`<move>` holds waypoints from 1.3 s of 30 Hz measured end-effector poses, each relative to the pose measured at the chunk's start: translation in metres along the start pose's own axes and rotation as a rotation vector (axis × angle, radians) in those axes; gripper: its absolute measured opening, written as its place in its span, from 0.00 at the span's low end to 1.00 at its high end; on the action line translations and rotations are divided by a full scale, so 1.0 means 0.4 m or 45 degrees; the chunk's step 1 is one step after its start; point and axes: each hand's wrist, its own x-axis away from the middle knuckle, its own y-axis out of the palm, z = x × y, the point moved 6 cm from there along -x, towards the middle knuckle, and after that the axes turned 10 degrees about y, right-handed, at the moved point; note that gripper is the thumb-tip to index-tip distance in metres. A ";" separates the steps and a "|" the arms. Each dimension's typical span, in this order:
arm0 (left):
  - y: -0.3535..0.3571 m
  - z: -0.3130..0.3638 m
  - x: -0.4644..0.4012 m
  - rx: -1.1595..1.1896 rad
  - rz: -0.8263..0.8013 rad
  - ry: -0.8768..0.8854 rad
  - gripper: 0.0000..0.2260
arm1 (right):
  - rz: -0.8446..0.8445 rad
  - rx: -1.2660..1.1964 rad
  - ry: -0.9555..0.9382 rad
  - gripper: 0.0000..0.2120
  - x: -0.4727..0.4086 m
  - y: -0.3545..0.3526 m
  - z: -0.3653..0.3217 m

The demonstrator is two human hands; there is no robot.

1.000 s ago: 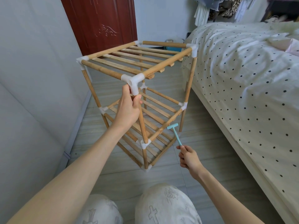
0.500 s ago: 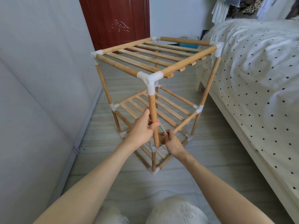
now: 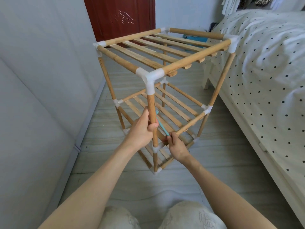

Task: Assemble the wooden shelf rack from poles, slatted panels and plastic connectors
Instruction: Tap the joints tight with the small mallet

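Observation:
A wooden shelf rack (image 3: pixel 165 52) stands upright on the floor, with slatted panels on three levels joined by white plastic connectors (image 3: pixel 151 78). My left hand (image 3: pixel 142 128) grips the nearest upright pole (image 3: pixel 151 109) below the top corner connector. My right hand (image 3: pixel 176 146) holds the handle of a small teal mallet (image 3: pixel 162 124), whose head is up behind that pole beside my left thumb. A horizontal pole (image 3: pixel 189 123) of the middle level ends just above my right hand.
A bed (image 3: pixel 264 80) with a dotted cover runs along the right, close to the rack. A grey wall (image 3: pixel 41 80) is on the left and a dark red door (image 3: pixel 122 17) behind. My knees (image 3: pixel 165 215) are at the bottom edge.
My left hand slid down from the top corner connector to the pole's middle. My right hand brought the mallet in from the right, up against that pole. The view moved closer.

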 end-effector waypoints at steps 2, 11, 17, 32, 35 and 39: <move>-0.011 -0.004 0.005 0.003 -0.010 -0.017 0.13 | -0.018 0.026 -0.018 0.06 0.005 0.008 -0.008; -0.069 -0.025 0.022 0.004 0.015 -0.089 0.16 | -0.079 -0.034 -0.069 0.08 0.009 0.046 -0.033; -0.085 -0.038 0.026 0.010 0.098 -0.091 0.13 | -0.081 -0.119 -0.025 0.09 0.001 0.065 -0.038; -0.068 -0.091 0.057 -0.013 0.053 -0.106 0.15 | -0.108 -0.053 -0.042 0.07 0.015 0.074 -0.050; -0.076 -0.099 0.067 -0.004 0.070 -0.095 0.14 | -0.172 -0.032 -0.015 0.07 0.023 0.075 -0.055; -0.079 -0.105 0.074 -0.003 0.095 -0.075 0.13 | -0.076 -0.052 -0.005 0.07 0.057 0.029 -0.041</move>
